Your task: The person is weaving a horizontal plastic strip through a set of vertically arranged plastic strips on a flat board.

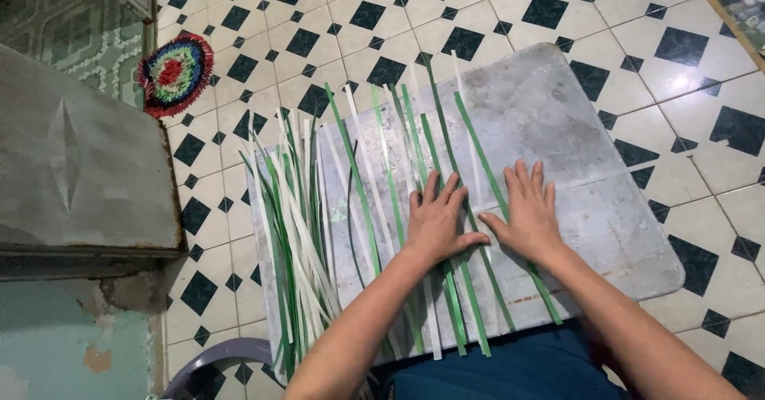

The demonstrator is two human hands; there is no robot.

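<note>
Your left hand [434, 223] and right hand [527, 213] lie flat, fingers spread, grasping nothing, pinning long green and white flat strips [414, 209] against the grey metal board [574, 129] so they stay aligned.

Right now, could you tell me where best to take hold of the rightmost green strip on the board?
Probably at its near end: the rightmost green strip lies flat, pressed under the right hand, but its tip overhangs the grey board edge, so pinch there from below.
</note>
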